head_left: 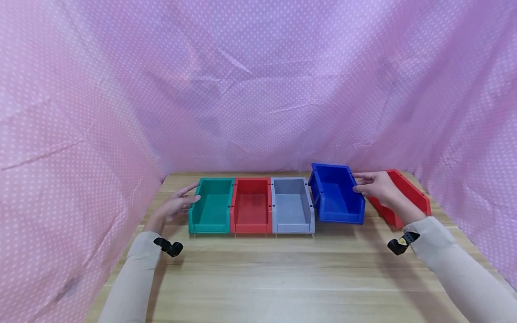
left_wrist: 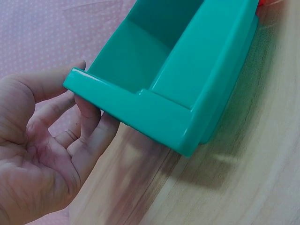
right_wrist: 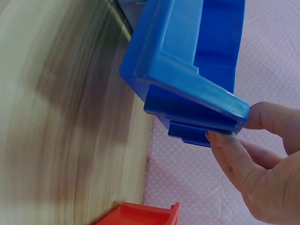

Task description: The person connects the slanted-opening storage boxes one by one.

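Note:
My right hand [head_left: 378, 187] pinches the right side wall of a blue storage bin [head_left: 337, 193], thumb at the rim and fingers outside. The blue bin is tilted and raised, beside the grey bin [head_left: 291, 205]. At the other end of the row, my left hand [head_left: 177, 204] grips the left rim of a green storage bin [head_left: 213, 204]. In the left wrist view its thumb lies over the edge of the green bin [left_wrist: 154, 101] and the fingers press from outside. Between green and grey stands a red bin [head_left: 252, 205], the three side by side.
Another red bin [head_left: 405, 197] lies tipped on the table's right side, behind my right wrist. The wooden table [head_left: 258, 273] stretches in front of the row. Pink dotted cloth [head_left: 258, 112] hangs around the back and both sides.

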`<state>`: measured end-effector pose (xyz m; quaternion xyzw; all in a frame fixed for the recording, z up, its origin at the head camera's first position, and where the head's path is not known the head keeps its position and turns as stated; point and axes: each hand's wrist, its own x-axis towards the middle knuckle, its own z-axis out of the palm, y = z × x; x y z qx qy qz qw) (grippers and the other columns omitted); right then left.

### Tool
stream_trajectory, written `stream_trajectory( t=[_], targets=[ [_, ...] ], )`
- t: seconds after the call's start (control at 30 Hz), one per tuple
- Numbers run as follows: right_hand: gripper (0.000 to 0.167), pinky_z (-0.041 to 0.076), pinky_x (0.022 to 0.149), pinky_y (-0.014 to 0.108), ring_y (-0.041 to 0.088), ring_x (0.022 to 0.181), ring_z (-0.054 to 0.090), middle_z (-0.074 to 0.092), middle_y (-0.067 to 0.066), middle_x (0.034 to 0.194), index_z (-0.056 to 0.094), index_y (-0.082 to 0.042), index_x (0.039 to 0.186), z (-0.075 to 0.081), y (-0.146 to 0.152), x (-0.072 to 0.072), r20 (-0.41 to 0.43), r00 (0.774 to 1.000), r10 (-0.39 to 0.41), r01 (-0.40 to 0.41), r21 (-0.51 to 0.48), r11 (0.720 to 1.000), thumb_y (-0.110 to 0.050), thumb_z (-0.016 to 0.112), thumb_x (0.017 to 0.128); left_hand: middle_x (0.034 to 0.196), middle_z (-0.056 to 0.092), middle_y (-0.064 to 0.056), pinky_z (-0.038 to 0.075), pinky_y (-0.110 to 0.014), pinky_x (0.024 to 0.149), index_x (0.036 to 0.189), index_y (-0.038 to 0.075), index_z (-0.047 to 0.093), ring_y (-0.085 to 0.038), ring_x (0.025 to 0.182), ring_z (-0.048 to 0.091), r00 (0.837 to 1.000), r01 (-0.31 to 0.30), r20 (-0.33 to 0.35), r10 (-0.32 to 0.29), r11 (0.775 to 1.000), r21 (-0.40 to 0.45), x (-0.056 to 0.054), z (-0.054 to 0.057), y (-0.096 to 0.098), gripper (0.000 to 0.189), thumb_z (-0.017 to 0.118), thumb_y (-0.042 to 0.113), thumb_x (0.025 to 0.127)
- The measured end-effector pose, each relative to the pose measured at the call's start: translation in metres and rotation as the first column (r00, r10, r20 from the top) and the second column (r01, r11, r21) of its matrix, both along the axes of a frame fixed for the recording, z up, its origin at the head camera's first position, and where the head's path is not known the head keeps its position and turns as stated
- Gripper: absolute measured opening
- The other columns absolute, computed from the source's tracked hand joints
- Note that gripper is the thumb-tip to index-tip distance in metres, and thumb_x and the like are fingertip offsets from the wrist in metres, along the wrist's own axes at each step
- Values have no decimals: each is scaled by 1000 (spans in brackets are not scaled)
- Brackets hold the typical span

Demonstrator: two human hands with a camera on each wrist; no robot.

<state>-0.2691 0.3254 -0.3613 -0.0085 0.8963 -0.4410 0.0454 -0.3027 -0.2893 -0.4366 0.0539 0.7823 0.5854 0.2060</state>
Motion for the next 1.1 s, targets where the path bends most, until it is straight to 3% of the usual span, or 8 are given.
stream_trajectory(
  t=[0.3, 0.63, 0.8, 0.83, 0.9, 1.0, 1.07, 1.1],
  targets=[
    [59, 59, 72, 19, -6, 77, 62, 74, 25, 111, 48, 12, 143, -4, -2, 0, 30, 999, -17, 17, -8, 1000, -4, 71, 91, 168, 14, -26, 28, -62, 121, 166, 26, 12, -48, 151, 26, 1000, -5, 30, 5, 1000, 6, -3, 2, 0, 75, 57, 30, 106],
    [55, 57, 69, 18, 2, 78, 63, 70, 30, 111, 53, 15, 139, 3, -6, -8, 26, 1000, 3, -4, 45, 999, -2, 71, 90, 168, 16, -24, 27, -61, 122, 165, 28, 13, -47, 151, 27, 999, -21, 42, 22, 1000, -14, -4, 3, -1, 75, 58, 32, 105],
    [54, 61, 75, 26, 10, 86, 65, 65, 35, 120, 53, 13, 139, 10, -7, -7, 28, 999, 28, -31, 90, 995, -5, 71, 92, 168, 19, -25, 28, -60, 122, 165, 28, 13, -47, 151, 27, 999, -22, 47, 23, 999, -32, -1, 3, 0, 76, 59, 34, 105],
    [54, 61, 75, 27, 12, 87, 66, 65, 35, 120, 54, 13, 139, 11, -7, -6, 23, 999, 34, -37, 101, 994, -6, 71, 92, 167, 20, -24, 32, -58, 120, 165, 28, 13, -46, 148, 33, 999, -20, 43, 22, 999, -38, 0, 3, 0, 76, 59, 34, 105],
    [53, 62, 77, 30, 15, 87, 66, 65, 35, 119, 54, 14, 138, 11, -8, -7, 22, 999, 41, -43, 122, 992, -7, 71, 92, 155, 40, -23, 46, -46, 111, 165, 30, 16, -35, 127, 56, 998, -35, 44, 36, 999, -35, -1, 3, 0, 75, 60, 34, 104],
    [52, 61, 74, 28, 16, 85, 65, 66, 35, 115, 55, 16, 136, 10, -10, -9, 24, 999, 40, -43, 135, 990, -6, 71, 91, 153, 41, -20, 49, -42, 106, 165, 30, 16, -26, 117, 56, 999, -30, 31, 31, 999, -45, -1, 4, -1, 75, 60, 35, 104],
    [51, 59, 70, 24, 15, 83, 63, 66, 34, 114, 55, 15, 136, 10, -11, -11, 17, 999, 36, -38, 144, 989, -5, 70, 91, 154, 40, -21, 47, -46, 110, 165, 31, 17, -29, 123, 55, 999, -28, 37, 30, 999, -35, -2, 5, 0, 75, 60, 34, 104],
    [51, 58, 68, 22, 15, 83, 63, 66, 34, 114, 56, 15, 136, 10, -11, -12, 15, 999, 33, -35, 145, 989, -4, 70, 91, 163, 30, -23, 40, -52, 117, 165, 30, 15, -36, 137, 46, 999, -21, 36, 23, 999, -37, -2, 6, 0, 76, 60, 34, 104]
  ],
)
